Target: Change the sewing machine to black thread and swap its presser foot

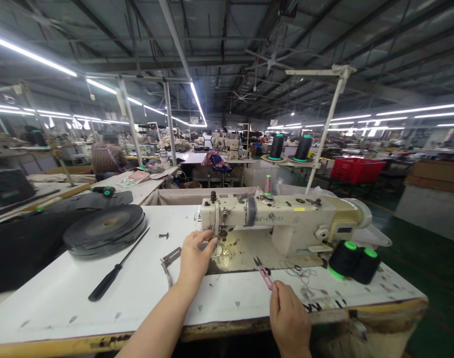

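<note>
Head view, nearest: R hand [289, 315] low at the front edge, fingers closed round the pink snips [265, 277], blades aimed up & away over the near side of the machine bed [245, 253]; tips look a touch parted.
White table [58, 301]: runs under it all; loose dark thread [305, 276] R of the snips, black screwdriver [117, 271] well off to the L.
L hand [196, 253]: up at the needle end of the sewing machine [297, 214], thumb & index stretched fwd, tips near each other; pinching smth or not, can't tell.
Metal bracket [171, 255]: on the tabletop, just L of that hand.
Needle-end step: prob. fiddly finger work round needle or foot, snips kept ready in the R; that's a judgement, the detail's too small.
Next move: calls for fine L fingertip control in a tight gap, imo, & snips brought across only if an end needs trimming.
Hidden bits: needle & foot mostly lost behind L fingers; grey piece under them unreadable; both arms cut off by the bottom edge.
Black cones [346, 259]: two, R end of the table, nr the handwheel side.
Black roll [103, 228]: big flat coil, far L of the tabletop.
Thread stand cones [276, 146]: up behind the machine.
Red crate [355, 170]: further back R, contents n/a.
Seated person [107, 156]: far L, back turned, hands not visible; rest of the hall's blurry.
</note>
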The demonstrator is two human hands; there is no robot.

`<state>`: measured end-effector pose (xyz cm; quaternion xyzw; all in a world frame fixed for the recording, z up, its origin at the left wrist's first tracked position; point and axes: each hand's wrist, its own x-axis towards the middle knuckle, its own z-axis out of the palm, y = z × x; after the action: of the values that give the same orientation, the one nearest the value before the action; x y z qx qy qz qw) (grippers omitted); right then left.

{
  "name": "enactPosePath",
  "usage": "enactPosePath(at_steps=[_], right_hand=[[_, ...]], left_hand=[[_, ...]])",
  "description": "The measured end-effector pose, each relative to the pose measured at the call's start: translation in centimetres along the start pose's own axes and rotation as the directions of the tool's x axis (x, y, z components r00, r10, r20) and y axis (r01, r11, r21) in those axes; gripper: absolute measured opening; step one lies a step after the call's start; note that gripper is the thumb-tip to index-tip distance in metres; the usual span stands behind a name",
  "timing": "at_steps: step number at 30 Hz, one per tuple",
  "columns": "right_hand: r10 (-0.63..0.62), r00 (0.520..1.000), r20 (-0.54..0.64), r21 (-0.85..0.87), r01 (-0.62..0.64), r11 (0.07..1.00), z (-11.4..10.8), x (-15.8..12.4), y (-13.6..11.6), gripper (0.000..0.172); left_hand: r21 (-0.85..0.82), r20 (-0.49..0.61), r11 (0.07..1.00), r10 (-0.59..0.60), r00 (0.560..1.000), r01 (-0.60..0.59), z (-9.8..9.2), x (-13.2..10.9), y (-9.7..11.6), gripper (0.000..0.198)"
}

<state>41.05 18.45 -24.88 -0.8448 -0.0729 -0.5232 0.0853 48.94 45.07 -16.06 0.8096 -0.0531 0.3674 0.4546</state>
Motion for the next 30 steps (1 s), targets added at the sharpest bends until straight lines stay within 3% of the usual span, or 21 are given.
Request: enactPosePath(at_steps=[4,8,11,15,18,25,30], right_hand=[[0.01,1.0,0.012,0.016,-0.01,1.0,0.0,-0.2,0.1,0.019],[0.018,1.0,0.025,0.026,-0.019,0.999,0.0,-0.4,0.1,0.017],[0.02,1.0,0.019,0.028,-0.02,0.999,0.0,-0.3,-0.1,0.018],[0.009,1.0,0.009,0.009,-0.009,1.0,-0.2,0.0,-0.2,0.019],[0.014,1.0,0.018,0.015,-0.014,1.0,-0.2,0.0,-0.2,0.018],[0.026,0.999,0.035,0.018,-0.027,0.999,-0.3,0.0,-0.3,0.018],[0.016,1.0,0.014,0.006,-0.016,1.0,-0.5,0.4,-0.4,0.019]], left_hand=[[0.003,-0.037,0.999,-0.054,0.998,0.054,0.8,0.1,0.5,0.017],[-0.047,0.022,0.996,-0.069,0.997,0.07,0.4,0.1,0.6,0.019],[-0.173,0.08,0.977,-0.108,0.991,0.121,-0.3,-0.5,0.3,0.024],[-0.412,0.281,0.838,-0.256,0.925,0.358,-1.6,-1.8,0.3,0.033],[-0.446,0.392,0.767,-0.297,0.871,0.462,-2.7,-2.7,0.4,0.033],[-0.373,0.483,0.77,-0.315,0.817,0.518,-5.5,-3.1,0.0,0.034],[-0.415,0.467,0.765,-0.286,0.837,0.493,-6.5,-1.4,1.4,0.026]])
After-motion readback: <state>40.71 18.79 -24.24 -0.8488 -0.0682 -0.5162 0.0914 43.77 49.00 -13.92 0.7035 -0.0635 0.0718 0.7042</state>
